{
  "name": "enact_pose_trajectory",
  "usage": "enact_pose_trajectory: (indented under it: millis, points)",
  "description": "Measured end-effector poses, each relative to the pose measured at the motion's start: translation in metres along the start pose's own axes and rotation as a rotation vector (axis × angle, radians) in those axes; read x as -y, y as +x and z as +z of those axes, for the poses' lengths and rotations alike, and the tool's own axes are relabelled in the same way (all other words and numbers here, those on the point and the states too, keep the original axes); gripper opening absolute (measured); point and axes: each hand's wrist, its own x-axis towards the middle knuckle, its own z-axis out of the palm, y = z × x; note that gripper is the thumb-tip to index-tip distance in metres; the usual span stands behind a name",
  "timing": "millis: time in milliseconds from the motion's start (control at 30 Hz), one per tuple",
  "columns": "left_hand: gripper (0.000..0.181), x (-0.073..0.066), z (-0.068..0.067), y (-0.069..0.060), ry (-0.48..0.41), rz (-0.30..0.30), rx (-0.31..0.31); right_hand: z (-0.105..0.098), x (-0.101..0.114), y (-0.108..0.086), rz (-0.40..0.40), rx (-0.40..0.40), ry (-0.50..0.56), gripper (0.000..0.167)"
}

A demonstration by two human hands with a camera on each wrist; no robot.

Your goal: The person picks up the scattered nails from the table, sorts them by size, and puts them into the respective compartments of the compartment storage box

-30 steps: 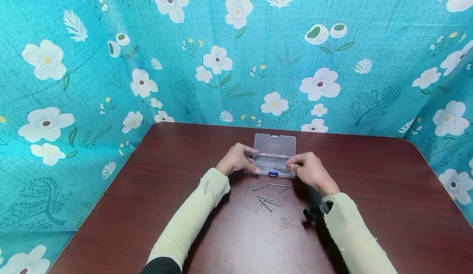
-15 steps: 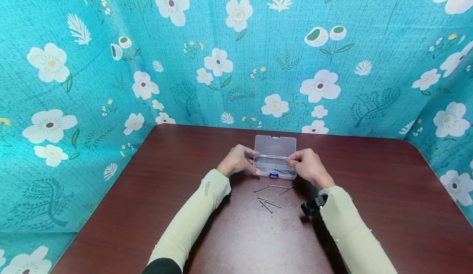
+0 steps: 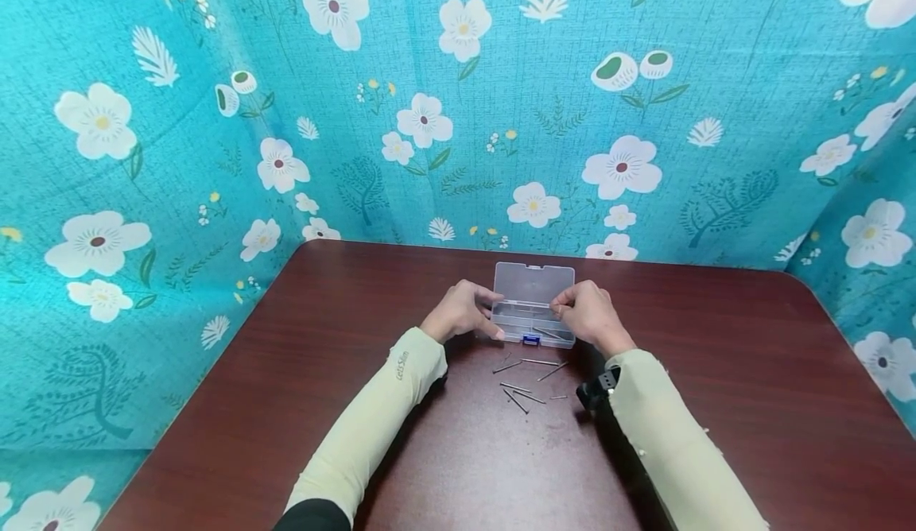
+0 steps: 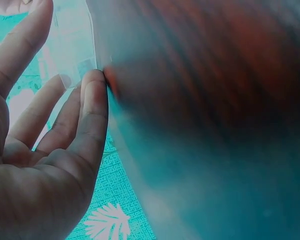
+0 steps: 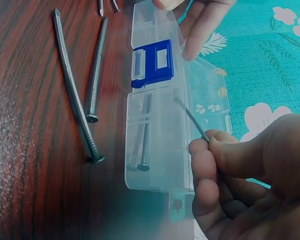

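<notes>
On the table stands a clear plastic compartment box (image 3: 533,284), its lid raised at the back and a blue latch (image 5: 157,62) at its front. My left hand (image 3: 461,312) holds the box's left end, thumb in front and fingers behind. Between thumb and fingers of my right hand (image 5: 250,170) a thin nail (image 5: 192,117) is pinched, its free end over the box near the latch side. Another nail (image 5: 146,135) lies inside the front right compartment. In the left wrist view, my fingertips (image 4: 95,82) touch the clear plastic edge.
Several loose nails (image 3: 515,401) lie on the dark reddish-brown table (image 3: 358,300) in front of the box. A short pin-like piece (image 3: 559,397) lies to their right. Blue flowered cloth (image 3: 487,157) hangs behind the table's far edge.
My right hand has shifted a little left and inward, its fingertips now farther over the back part of the box. My left hand stays on the box.
</notes>
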Motion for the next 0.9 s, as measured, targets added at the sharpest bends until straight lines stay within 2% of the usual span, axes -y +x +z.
enact_pose_trajectory:
  millis: [200, 367, 667, 900]
  points:
    - [0.070, 0.0003, -0.0010, -0.0002, -0.001, -0.010, 0.002, 0.0023, 0.0053, 0.0042, -0.034, -0.004, -0.089, 0.016]
    - [0.071, 0.0005, -0.0004, 0.0004, 0.020, 0.000, 0.000, 0.0039, 0.0084, 0.0059, -0.030, -0.001, -0.141, 0.017]
    - [0.071, 0.0007, 0.0005, 0.0022, 0.046, 0.005, -0.005, 0.0047, 0.0093, 0.0064, 0.012, 0.014, -0.154, 0.017]
    - [0.071, 0.0002, 0.0005, 0.0018, 0.031, -0.002, -0.009, 0.0043, 0.0092, 0.0065, 0.016, 0.006, -0.162, 0.019]
